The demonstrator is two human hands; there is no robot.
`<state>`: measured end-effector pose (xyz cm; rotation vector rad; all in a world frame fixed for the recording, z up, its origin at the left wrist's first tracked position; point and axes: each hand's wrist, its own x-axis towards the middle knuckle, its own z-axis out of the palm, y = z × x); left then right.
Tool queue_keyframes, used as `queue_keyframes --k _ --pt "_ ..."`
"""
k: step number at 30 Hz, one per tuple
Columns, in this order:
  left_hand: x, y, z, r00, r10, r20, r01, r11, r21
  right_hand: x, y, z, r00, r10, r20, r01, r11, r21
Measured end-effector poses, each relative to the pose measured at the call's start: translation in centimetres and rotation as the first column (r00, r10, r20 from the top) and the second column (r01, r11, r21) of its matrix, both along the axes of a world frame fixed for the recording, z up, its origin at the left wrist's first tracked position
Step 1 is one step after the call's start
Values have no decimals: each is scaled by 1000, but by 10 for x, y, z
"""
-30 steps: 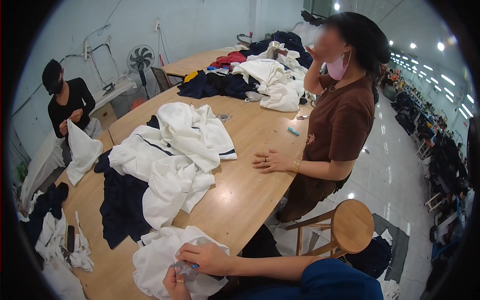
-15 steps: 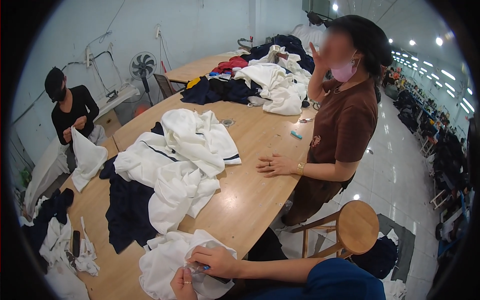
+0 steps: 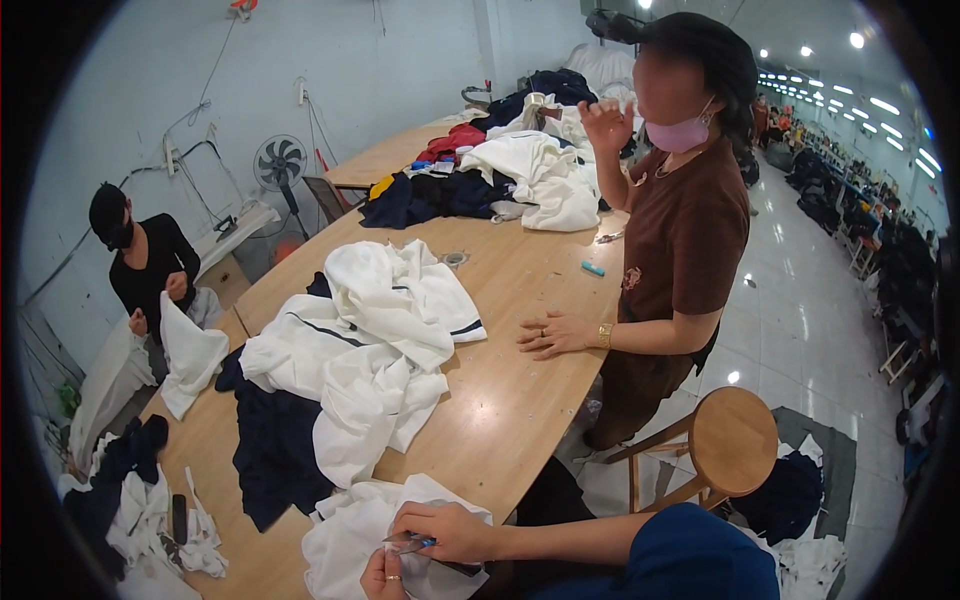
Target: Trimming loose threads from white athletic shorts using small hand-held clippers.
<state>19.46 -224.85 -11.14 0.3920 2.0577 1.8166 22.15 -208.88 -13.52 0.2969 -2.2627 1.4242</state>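
A white garment (image 3: 335, 550) lies bunched at the table's near edge, partly under my hands. My right hand (image 3: 452, 530) is closed around small thread snips (image 3: 410, 543) with a bit of blue on them, their metal blades pointing left. Just below the blades, my left hand (image 3: 383, 577) pinches a fold of the white garment between thumb and fingers. Its lower part runs out of the picture. Something dark shows beneath my right wrist, too covered to name.
White and navy garments (image 3: 370, 330) are heaped mid-table. Scraps (image 3: 140, 510) lie at the left. A person in brown (image 3: 690, 220) stands right, one hand on the table (image 3: 500, 400); another person (image 3: 155, 250) handles white cloth at the left. A wooden stool (image 3: 735, 440) stands at the right.
My view has shifted slightly. The snips' blades show more plainly now, beside my left fingers. The standing person's raised hand has moved away from the face; the person at left has spread their hands.
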Motion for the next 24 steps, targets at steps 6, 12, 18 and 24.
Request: queue_keyframes --k 6,12,18,24 --pt "-3 -4 -5 999 24 32 -26 997 76 2 -3 3 997 35 66 -32 999 -43" --pt "-3 -6 -6 998 -23 66 13 988 152 7 -2 2 999 33 -17 -33 999 0" --pt "-1 -5 -7 995 -20 102 12 997 71 9 10 9 993 115 -24 -111 987 119" --pt "-9 -8 -22 996 82 -31 -71 962 263 7 7 21 984 172 -46 -156 956 250"
